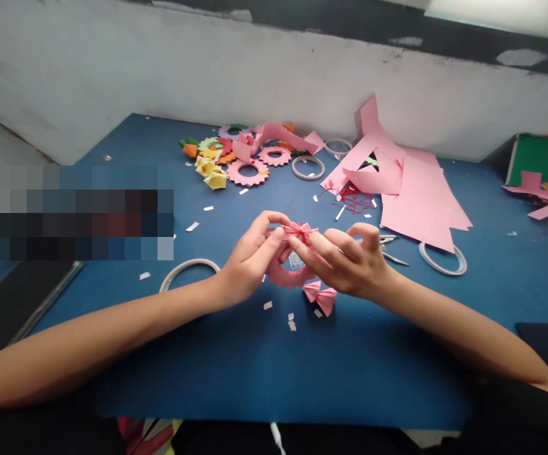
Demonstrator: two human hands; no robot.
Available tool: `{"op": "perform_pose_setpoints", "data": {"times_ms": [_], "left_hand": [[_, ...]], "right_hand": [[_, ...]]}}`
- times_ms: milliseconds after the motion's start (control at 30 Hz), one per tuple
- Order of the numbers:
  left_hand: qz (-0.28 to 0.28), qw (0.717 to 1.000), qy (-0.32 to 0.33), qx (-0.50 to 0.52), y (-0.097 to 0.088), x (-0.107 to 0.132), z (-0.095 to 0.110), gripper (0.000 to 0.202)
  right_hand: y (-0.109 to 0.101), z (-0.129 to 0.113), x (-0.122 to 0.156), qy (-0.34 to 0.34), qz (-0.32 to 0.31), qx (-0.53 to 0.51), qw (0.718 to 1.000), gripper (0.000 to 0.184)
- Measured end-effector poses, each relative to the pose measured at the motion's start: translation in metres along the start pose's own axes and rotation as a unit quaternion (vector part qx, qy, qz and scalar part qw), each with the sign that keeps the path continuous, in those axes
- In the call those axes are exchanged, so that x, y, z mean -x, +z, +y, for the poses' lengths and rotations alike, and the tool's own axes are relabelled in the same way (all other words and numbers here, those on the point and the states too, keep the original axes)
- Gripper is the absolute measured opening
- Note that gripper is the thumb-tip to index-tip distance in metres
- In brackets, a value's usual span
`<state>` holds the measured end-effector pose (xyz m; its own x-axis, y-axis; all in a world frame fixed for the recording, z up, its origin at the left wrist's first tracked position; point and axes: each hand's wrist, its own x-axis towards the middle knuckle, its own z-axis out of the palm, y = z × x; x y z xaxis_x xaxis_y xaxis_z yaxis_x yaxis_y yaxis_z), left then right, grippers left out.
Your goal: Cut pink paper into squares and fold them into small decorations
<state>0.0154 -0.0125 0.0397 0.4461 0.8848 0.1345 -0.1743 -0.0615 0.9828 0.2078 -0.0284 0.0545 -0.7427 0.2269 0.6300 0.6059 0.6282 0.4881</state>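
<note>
Both hands meet over the middle of the blue table (359, 360). My left hand (249, 259) and my right hand (349, 262) pinch the two ends of a small pink pleated paper bow (299, 231). Under the hands lies a pink toothed paper ring (287, 277), partly hidden. A second pink pleated bow (321, 296) lies on the table just below my right hand.
Big pink paper sheets (411, 189) lie to the right, with tape rolls (443, 259) (308, 167) (186, 272). Pink rings (248, 172) and yellow folded flowers (212, 174) pile at the back. Scissors (392, 248) sit behind my right hand. White paper scraps (291, 323) are scattered about.
</note>
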Motion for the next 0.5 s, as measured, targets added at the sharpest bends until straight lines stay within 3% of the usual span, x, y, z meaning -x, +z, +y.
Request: {"op": "perform_pose_setpoints", "data": {"times_ms": [333,500], "left_hand": [[-0.006,1.0,-0.004,-0.027,0.008,0.013,0.003,0.021],[-0.003,0.996,-0.076,0.042,0.011,0.016,0.013,0.022]], "right_hand": [[-0.004,-0.007,0.002,-0.067,0.059,0.057,0.994,0.008],[-0.001,-0.008,0.005,-0.088,0.092,0.069,0.989,0.015]]}}
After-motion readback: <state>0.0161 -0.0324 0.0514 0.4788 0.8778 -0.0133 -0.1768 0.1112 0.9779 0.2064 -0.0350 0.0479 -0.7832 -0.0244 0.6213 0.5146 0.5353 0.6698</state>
